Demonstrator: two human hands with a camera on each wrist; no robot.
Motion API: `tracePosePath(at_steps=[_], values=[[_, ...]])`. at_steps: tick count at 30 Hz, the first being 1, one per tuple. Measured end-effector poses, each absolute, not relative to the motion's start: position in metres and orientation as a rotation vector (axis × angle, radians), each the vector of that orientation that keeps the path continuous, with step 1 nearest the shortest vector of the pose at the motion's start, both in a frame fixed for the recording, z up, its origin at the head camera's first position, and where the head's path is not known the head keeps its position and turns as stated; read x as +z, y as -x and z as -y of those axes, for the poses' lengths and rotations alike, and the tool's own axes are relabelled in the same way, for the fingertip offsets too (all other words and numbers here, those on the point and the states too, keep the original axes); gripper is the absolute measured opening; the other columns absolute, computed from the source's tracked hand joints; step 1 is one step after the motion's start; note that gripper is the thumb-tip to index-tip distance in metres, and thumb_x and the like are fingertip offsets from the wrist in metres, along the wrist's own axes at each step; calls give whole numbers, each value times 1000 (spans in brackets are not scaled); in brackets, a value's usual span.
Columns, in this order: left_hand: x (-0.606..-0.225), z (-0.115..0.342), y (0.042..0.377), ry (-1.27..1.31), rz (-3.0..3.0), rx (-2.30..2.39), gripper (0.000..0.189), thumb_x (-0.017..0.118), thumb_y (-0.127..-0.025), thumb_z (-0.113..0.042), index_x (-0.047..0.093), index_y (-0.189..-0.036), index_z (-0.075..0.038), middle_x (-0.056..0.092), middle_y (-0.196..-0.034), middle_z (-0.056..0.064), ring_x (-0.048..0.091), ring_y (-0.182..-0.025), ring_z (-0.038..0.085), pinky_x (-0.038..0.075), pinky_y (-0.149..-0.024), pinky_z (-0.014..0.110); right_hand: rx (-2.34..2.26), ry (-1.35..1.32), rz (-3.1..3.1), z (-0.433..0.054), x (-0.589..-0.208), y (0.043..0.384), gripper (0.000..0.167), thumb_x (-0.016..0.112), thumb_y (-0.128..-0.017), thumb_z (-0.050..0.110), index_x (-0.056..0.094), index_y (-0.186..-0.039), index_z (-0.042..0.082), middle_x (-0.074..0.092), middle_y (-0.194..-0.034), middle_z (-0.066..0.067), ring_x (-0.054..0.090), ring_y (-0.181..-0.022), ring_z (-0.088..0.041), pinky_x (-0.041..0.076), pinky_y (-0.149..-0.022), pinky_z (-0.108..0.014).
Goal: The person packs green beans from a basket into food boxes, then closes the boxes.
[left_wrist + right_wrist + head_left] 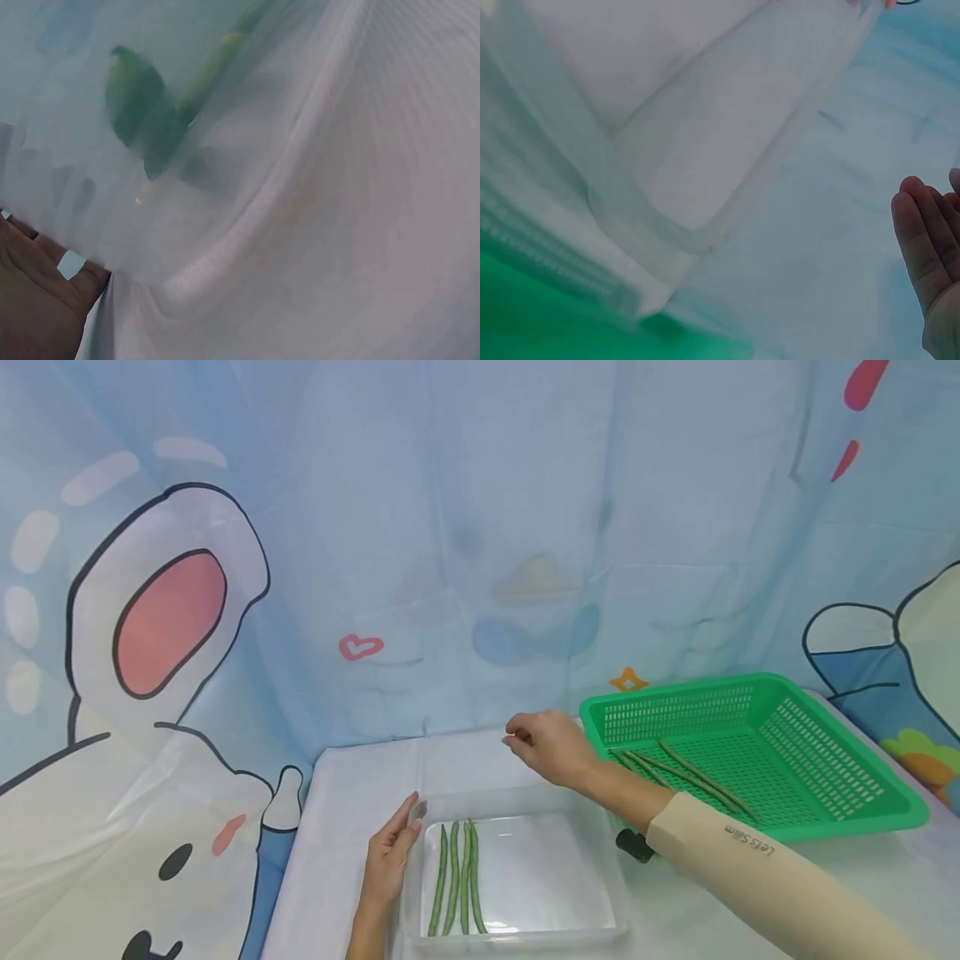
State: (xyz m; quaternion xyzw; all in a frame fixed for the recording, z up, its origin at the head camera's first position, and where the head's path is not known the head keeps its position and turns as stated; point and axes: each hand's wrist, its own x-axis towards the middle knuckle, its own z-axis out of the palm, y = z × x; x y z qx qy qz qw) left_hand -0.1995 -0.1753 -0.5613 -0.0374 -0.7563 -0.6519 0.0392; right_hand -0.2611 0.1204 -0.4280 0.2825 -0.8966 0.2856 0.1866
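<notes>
White table (442,764) — left hand (386,862) grips tub edge (540,937) — empty right hand (551,746) clear, loosely curled

Four green beans (465,878) inside translucent container (543,877)

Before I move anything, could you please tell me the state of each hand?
Left hand: touching the left side of the clear box; grip cannot be told.
Right hand: open, holding nothing visible.
</notes>
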Motion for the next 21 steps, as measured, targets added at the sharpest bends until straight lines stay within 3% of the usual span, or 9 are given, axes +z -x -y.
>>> tracePosePath(at_steps=[3, 13, 16, 19, 21], values=[[-561, 175, 200, 124, 2313, -2005, 48, 57, -108, -23, 52, -154, -11, 59, -151, 7, 40, -152, 25, 28, -124, 43, 843, -757, 2531, -129, -424, 264, 6, 77, -94, 10, 78, -98, 6, 78, -82, -2, 72, -72, -14, 59, -67, -30], [-561, 175, 199, 100, 2324, -2004, 48, 57, -108, -24, 52, -154, -12, 59, -151, 4, 40, -152, 24, 28, -124, 44, 887, -656, 2574, -152, -421, 271, 6, 75, -96, 11, 78, -98, 7, 78, -83, -1, 72, -73, -13, 60, -69, -33], [-561, 175, 199, 90, 2328, -1995, 47, 58, -108, -23, 53, -154, -12, 58, -152, 4, 40, -152, 23, 30, -124, 38, 895, -614, 2588, -158, -420, 274, 8, 74, -96, 12, 79, -99, 7, 78, -84, -1, 71, -73, -13, 59, -68, -34], [-561, 174, 200, 95, 2318, -2002, 48, 58, -108, -23, 52, -154, -11, 59, -151, 6, 42, -151, 24, 34, -119, 21, 906, -578, 2607, -166, -418, 277, 10, 72, -98, 13, 78, -101, 6, 78, -86, -3, 71, -74, -15, 59, -68, -35], [-561, 175, 200, 93, 2316, -2000, 48, 58, -108, -22, 52, -154, -11, 61, -149, 7, 42, -151, 23, 34, -119, 23, 929, -556, 2624, -171, -417, 279, 11, 72, -99, 14, 78, -102, 5, 78, -88, -5, 72, -77, -17, 59, -68, -36]])
